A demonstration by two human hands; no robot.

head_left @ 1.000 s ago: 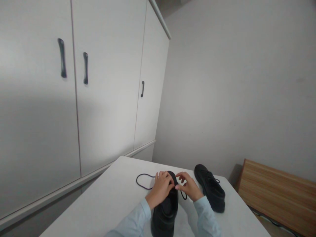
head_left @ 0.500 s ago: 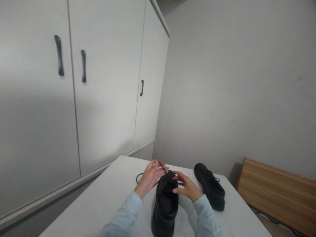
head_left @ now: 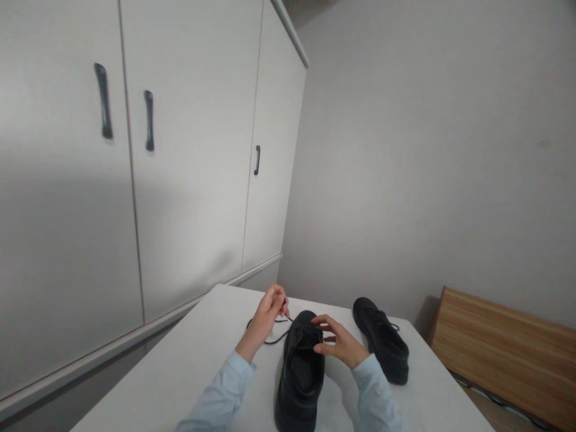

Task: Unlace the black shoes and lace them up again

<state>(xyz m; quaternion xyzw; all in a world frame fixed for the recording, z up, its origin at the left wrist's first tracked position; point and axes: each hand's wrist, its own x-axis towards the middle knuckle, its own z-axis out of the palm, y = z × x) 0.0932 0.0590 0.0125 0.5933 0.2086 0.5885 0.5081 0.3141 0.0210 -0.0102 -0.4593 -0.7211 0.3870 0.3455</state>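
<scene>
1. Two bare hands, two black shoes and one white table: I work on the nearer shoe (head_left: 300, 384), which sits sole-down mid-table directly before me, its heel at the bottom of the view.
2. My left hand (head_left: 269, 309) pinches a strand of black lace (head_left: 275, 342) between closed fingertips, just left of the toe; the strand runs to the shoe, and more lace curves beside it.
3. My right hand (head_left: 335, 341) is half open, thumb and fingers parted at the right side of the lacing; I cannot tell whether they press on the leather.
4. The white table (head_left: 202, 354) offers its broadest stretch of room to the left. A narrower strip, partly taken by my right sleeve (head_left: 377, 396), separates the shoes, and another runs from the second shoe (head_left: 382, 342) to the right edge.
5. The nearer shoe's toe points away from me, near the far edge, its long axis almost straight ahead with a slight lean right. The second shoe slants, toe far and left, close to that edge.
6. Three dark handles (head_left: 149, 120) mark the white cabinet (head_left: 193, 198) at left; one wood-grain panel (head_left: 504, 354) stands beyond the table at right.
</scene>
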